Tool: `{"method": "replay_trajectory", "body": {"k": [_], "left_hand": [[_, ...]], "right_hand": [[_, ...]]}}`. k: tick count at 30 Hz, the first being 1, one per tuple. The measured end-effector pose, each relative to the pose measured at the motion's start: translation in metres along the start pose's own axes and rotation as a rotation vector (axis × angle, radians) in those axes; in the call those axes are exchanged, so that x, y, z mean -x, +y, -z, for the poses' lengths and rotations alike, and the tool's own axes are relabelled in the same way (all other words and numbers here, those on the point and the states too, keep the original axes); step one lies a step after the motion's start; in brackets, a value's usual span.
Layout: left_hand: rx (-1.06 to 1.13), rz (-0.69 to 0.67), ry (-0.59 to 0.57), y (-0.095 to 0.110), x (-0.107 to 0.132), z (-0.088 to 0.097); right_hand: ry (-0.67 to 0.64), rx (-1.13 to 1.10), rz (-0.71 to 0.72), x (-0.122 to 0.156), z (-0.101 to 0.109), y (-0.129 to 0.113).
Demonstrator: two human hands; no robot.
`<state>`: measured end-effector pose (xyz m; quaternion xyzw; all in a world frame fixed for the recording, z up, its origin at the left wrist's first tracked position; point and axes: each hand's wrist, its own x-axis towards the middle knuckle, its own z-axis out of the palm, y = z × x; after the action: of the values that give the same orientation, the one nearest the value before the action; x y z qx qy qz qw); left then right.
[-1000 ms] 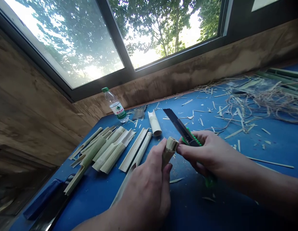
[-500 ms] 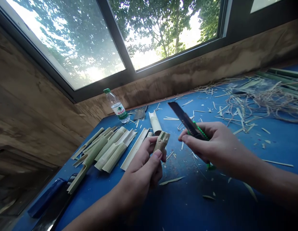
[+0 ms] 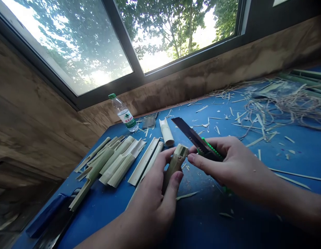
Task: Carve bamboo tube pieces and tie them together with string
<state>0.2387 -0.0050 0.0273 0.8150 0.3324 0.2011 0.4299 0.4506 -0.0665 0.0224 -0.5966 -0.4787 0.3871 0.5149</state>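
My left hand [image 3: 157,193] is closed around a short piece of bamboo [image 3: 176,164], tilted with its jointed end up and to the right. In my right hand [image 3: 225,159] is a utility knife [image 3: 194,138] with a green-edged grip and a long dark blade pointing up and to the left. The right fingertips are close to the bamboo's upper end; whether they touch it I cannot tell. The blade passes above the bamboo, apart from it. Just beyond my left hand stands a cut bamboo tube [image 3: 166,133] on the blue table [image 3: 202,221].
Several split bamboo pieces [image 3: 119,160] lie to the left. A water bottle [image 3: 125,114] stands near the window wall. At lower left are a dark blade [image 3: 55,224] and a blue block-like thing [image 3: 46,214]. Shavings and a tangle of fibres [image 3: 287,107] cover the right side.
The bamboo piece has turned in my left hand, so more of its length shows. My right hand has come closer to it, and the knife has shifted left and slightly down.
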Motion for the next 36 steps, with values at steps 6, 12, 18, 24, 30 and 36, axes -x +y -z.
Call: {"method": "replay_trajectory", "body": {"k": [6, 12, 18, 24, 30, 36], "left_hand": [[-0.106, -0.075, 0.051, 0.002, 0.002, -0.005], [-0.148, -0.084, 0.073, -0.001, 0.002, -0.008], [-0.143, -0.015, 0.013, 0.001, 0.001, 0.0], [0.418, 0.15, -0.157, -0.002, -0.008, 0.012], [0.58, 0.127, -0.168, -0.008, -0.012, 0.017], [0.384, 0.104, -0.097, -0.001, -0.005, 0.014]], "right_hand": [[0.034, -0.02, 0.008, 0.0, -0.002, 0.002], [0.072, 0.022, 0.061, -0.001, -0.005, 0.001], [0.126, 0.167, 0.185, -0.006, 0.01, 0.005], [0.344, 0.214, 0.203, -0.018, 0.037, 0.003], [0.278, 0.349, 0.14, -0.024, 0.035, 0.009], [0.301, 0.497, 0.164, -0.023, 0.034, 0.014]]}}
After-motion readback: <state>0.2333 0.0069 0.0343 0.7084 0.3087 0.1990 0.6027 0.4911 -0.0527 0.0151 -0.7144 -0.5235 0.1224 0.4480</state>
